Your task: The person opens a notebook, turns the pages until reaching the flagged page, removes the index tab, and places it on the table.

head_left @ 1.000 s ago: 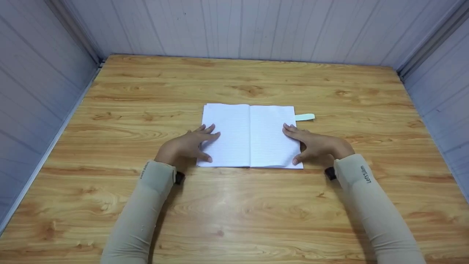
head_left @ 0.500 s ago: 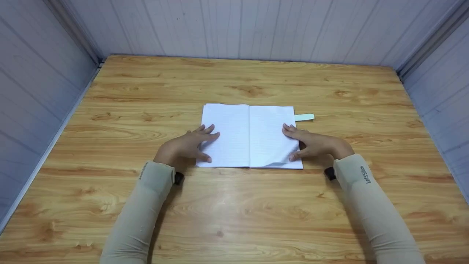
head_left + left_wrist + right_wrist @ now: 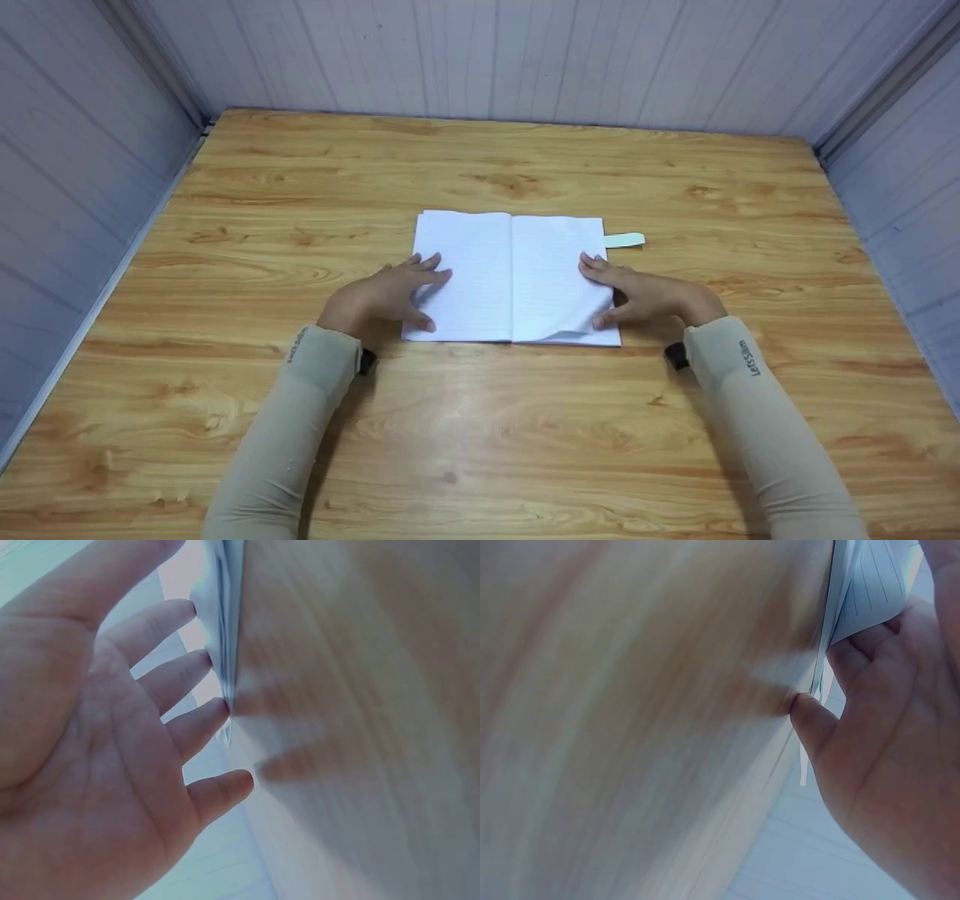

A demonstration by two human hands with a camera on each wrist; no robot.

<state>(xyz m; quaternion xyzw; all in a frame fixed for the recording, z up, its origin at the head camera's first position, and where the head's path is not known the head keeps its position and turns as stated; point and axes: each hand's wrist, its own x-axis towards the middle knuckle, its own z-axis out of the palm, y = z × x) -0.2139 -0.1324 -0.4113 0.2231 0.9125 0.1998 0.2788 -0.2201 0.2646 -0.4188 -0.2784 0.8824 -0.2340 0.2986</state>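
An open notebook [image 3: 480, 285] with lined white pages lies flat in the middle of the table. My left hand [image 3: 382, 296] rests on the left page's outer edge, its fingers spread and its thumb near the bottom corner. On the other side, the fingertips of my right hand [image 3: 649, 292] touch the right page, with the thumb at its lower outer corner. That corner of the top page [image 3: 870, 596] is curled up beside the thumb, above the sheets beneath. In the left wrist view, the left palm [image 3: 97, 757] faces the camera and the fingertips meet the notebook's edge.
A pale mint strap [image 3: 625, 240] sticks out from the notebook's right side. The wooden table [image 3: 450, 435] extends around it. White panel walls [image 3: 487, 60] border the back, left and right. Beige sleeves [image 3: 757, 405] cover both forearms, with dark wrist devices [image 3: 676, 355] below the cuffs.
The right thumb has shifted slightly inward, and the lower corner of the right page has curled up more. The left hand stays in place.
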